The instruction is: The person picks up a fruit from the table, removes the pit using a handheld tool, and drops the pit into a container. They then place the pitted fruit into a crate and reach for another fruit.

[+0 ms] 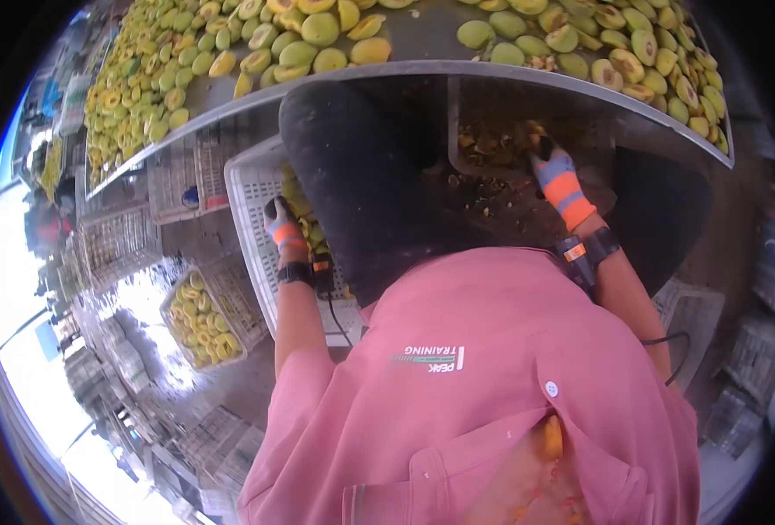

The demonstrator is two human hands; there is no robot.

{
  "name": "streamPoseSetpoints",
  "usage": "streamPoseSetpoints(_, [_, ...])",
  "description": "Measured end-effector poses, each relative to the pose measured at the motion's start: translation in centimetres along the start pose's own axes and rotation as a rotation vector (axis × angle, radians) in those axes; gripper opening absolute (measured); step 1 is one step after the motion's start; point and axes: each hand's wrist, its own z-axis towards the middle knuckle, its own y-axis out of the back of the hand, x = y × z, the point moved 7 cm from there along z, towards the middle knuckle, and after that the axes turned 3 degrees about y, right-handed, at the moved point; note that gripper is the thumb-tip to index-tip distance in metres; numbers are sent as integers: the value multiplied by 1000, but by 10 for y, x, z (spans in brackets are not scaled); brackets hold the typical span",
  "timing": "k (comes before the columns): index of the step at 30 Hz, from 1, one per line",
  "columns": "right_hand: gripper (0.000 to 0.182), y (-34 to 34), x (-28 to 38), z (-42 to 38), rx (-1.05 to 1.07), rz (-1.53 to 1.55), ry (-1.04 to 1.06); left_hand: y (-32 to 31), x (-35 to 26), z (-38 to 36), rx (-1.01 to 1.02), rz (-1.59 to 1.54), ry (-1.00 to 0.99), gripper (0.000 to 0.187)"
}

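Note:
My left hand, in a grey and orange glove with dark fingertips, is over the near-left side of a white plastic crate. Its thumb and fingers look slightly apart, with nothing visible between them. Yellow-green cut fruit lies in that crate, partly behind my leg. My right hand, gloved alike, reaches over a bin beneath the table edge. Its fingers are bunched, and whatever they may hold is too small and dark to make out. Brown scraps that look like pits lie in the bin.
A metal-edged table bears heaps of halved green-yellow fruit across the top. Another crate of fruit stands on the floor at left, near stacked crates. My legs lie between the crate and the bin; a cable hangs from my left wrist.

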Motion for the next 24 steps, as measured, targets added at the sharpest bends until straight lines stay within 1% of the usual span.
streamPoseSetpoints(1, [45, 7, 1, 2, -57, 57, 51, 6, -3, -2, -16, 50, -29, 20])
streamPoseSetpoints(2, [44, 12, 5, 4, -120, 120, 95, 18, 8, 1, -47, 62, -10, 21])
streamPoseSetpoints(3, [42, 21, 22, -1, -126, -8, 82, 25, 18, 5, -68, 71, 4, 23])
streamPoseSetpoints(4, [39, -5, 13, -7, 86, -294, 163, 29, 28, 8, -60, 104, -45, 25])
streamPoseSetpoints(5, [36, -31, -12, -16, 279, -584, 242, 32, 36, 10, -52, 136, -94, 27])
streamPoseSetpoints(6, [36, -46, -34, -17, 403, -724, 245, 35, 47, 14, -46, 168, -143, 30])
streamPoseSetpoints(7, [36, -61, -56, -19, 529, -855, 263, 34, 52, 8, -42, 256, -152, 30])
streamPoseSetpoints(8, [39, -71, -70, -16, 601, -831, 213, 34, 56, 1, -42, 346, -159, 31])
streamPoseSetpoints(9, [43, -75, -78, -15, 677, -806, 162, 29, 68, -6, 39, 261, -74, 35])
streamPoseSetpoints(11, [45, -30, -18, -9, 229, -360, 120, 23, 72, -21, 135, 724, -93, 43])
streamPoseSetpoints(12, [46, -3, 4, -11, -9, -134, 100, 22, 84, -26, 158, 883, -95, 45])
streamPoseSetpoints(13, [46, -4, 2, -10, 29, -251, 90, 22, 107, -30, 177, 1044, -104, 47])
streamPoseSetpoints(14, [47, -11, -6, -12, 65, -363, 68, 27, 150, -29, 276, 1054, -199, 48])
streamPoseSetpoints(15, [48, -13, -13, -16, 101, -472, 38, 27, 159, -36, 335, 1068, -154, 45])
streamPoseSetpoints(16, [47, -7, -14, -18, 89, -437, -15, 23, 151, -40, 370, 982, -83, 43])
streamPoseSetpoints(17, [47, -1, -11, -17, 79, -399, -59, 18, 135, -41, 390, 851, -26, 40])
streamPoseSetpoints(18, [46, 4, -3, -14, 72, -357, -94, 9, 107, -36, 382, 707, 16, 38])
streamPoseSetpoints(19, [45, 6, 4, -13, 82, -319, -125, 1, 62, -31, 305, 642, -25, 35])
streamPoseSetpoints(20, [45, 6, 8, -13, 99, -278, -149, -7, 5, -28, 215, 605, -107, 33])
streamPoseSetpoints(22, [44, 0, 7, -18, 165, -249, -174, -25, -112, -43, 19, 651, -275, 23])
streamPoseSetpoints(24, [43, -16, -4, -22, 240, -263, -162, -58, -208, -53, 138, 321, -608, 32])
